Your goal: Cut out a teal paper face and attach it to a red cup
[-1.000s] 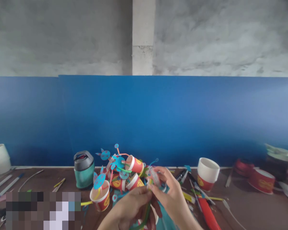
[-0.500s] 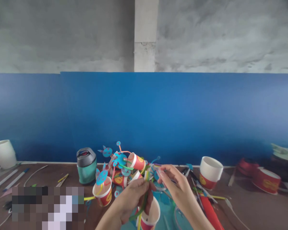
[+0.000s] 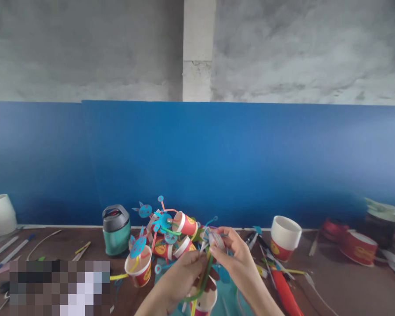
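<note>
My left hand (image 3: 192, 267) is closed around a bent green straw (image 3: 204, 281), its lower part hanging over a red-and-white paper cup (image 3: 208, 303). A yellow straw (image 3: 193, 307) shows at that cup's left side. In the fingers of my right hand (image 3: 233, 248) is a round, whitish, see-through thing that looks like a roll of clear tape (image 3: 216, 240). Both hands are close together, fingertips almost meeting above the cup. Just beyond them lies a heap of paper cups (image 3: 185, 224) with straws and blue paper rabbit shapes (image 3: 163, 221). My fingers hide the straw's upper end in part.
A teal jar with a dark lid (image 3: 116, 230) stands left of the heap, near a cup with a blue rabbit face (image 3: 138, 248). To the right are a white-and-red cup (image 3: 285, 237), a red tool handle (image 3: 286, 292) and a red bowl (image 3: 358, 248). A blue panel (image 3: 217, 166) rises behind.
My right hand has moved left and closed on the tape roll beside my left hand; before, its fingers were raised and apart from it. The green straw has tilted to the right.
</note>
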{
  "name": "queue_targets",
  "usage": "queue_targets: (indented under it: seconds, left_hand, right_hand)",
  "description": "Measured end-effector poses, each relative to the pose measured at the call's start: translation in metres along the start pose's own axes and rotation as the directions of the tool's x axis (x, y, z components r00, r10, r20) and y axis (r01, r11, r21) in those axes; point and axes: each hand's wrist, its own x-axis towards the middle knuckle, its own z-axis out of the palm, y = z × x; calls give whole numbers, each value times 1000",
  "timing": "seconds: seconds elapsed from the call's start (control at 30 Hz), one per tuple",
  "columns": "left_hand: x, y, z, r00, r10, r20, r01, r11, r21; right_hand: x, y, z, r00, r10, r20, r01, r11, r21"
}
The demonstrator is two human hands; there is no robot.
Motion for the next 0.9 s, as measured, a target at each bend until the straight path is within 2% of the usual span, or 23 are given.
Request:
queue_targets:
  seconds: [0.07, 0.13, 0.23, 0.27, 0.3, 0.43, 0.57, 0.7, 0.8, 0.9]
  left_hand:
    - [2, 0, 0, 994, 73, -77, -64, 992, 105]
    - [3, -3, -1, 967, 187, -172, -141, 958, 251]
    - [4, -7, -6, 855, 356, -377, -190, 892, 410]
    - [3, -7, -8, 830, 368, -419, -190, 893, 407]
    - [1, -7, -9, 827, 356, -435, -191, 906, 378]
    - [-6, -3, -8, 898, 250, -362, -164, 954, 252]
    - [-3, -1, 1, 923, 216, -318, -129, 953, 272]
    - [7, -4, 7, 943, 245, -224, -173, 940, 295]
    - [9, -4, 10, 946, 245, -212, -201, 957, 209]
    - [6, 0, 10, 970, 151, -188, -137, 987, 85]
  right_hand:
    - [1, 1, -1, 1000, -18, -23, 18, 1000, -23]
    - [2, 3, 0, 999, -34, -42, 32, 999, -33]
    - [3, 3, 1, 998, -35, -53, 34, 999, -20]
    - [3, 3, 1, 998, -29, -51, 29, 1000, -7]
    - [3, 3, 1, 999, -23, -43, 23, 1000, 9]
    - [3, 2, 1, 1000, -10, -16, 11, 997, 70]
    - [4, 2, 3, 999, -4, -47, 8, 996, 89]
    - [2, 2, 7, 998, 4, -64, 4, 992, 127]
    - [1, 3, 10, 996, 22, -82, -8, 985, 170]
    - [1, 4, 11, 995, 37, -89, -17, 976, 215]
